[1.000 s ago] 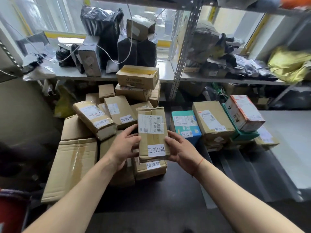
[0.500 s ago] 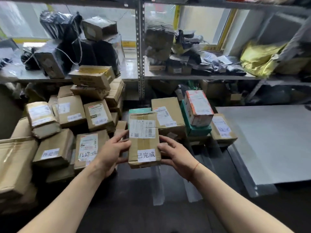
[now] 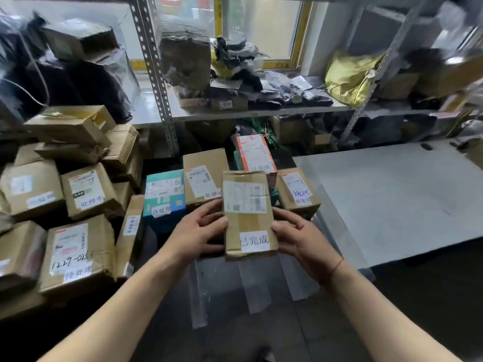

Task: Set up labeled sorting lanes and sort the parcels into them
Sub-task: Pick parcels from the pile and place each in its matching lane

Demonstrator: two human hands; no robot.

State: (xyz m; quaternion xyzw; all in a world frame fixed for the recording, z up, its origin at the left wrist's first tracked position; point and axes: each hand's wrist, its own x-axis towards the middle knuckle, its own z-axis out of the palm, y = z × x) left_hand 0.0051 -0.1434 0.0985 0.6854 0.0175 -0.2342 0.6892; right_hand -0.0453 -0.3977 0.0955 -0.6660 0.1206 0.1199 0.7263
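Observation:
Both my hands hold one small brown cardboard parcel [image 3: 248, 218] up in front of me. It carries a shipping label on top and a white tag reading 已完成 near its lower edge. My left hand [image 3: 194, 231] grips its left side and my right hand [image 3: 300, 239] grips its right side. Just behind it lie a teal box [image 3: 164, 197], a brown box [image 3: 203, 176], a white-and-orange box [image 3: 254, 155] and a brown box [image 3: 298, 192], each with a white tag.
A heap of tagged cardboard parcels [image 3: 78, 194] fills the left. A grey board [image 3: 392, 199] lies flat on the right. Behind stands a metal shelf rack [image 3: 156, 82] loaded with black bags, boxes and a yellow bag [image 3: 350, 77]. Clear tape strips [image 3: 251, 286] cross the dark floor.
The parcel in my hands has travelled right, away from the left pile, and now sits in front of the group of boxes by the grey board. My view has swung right with it.

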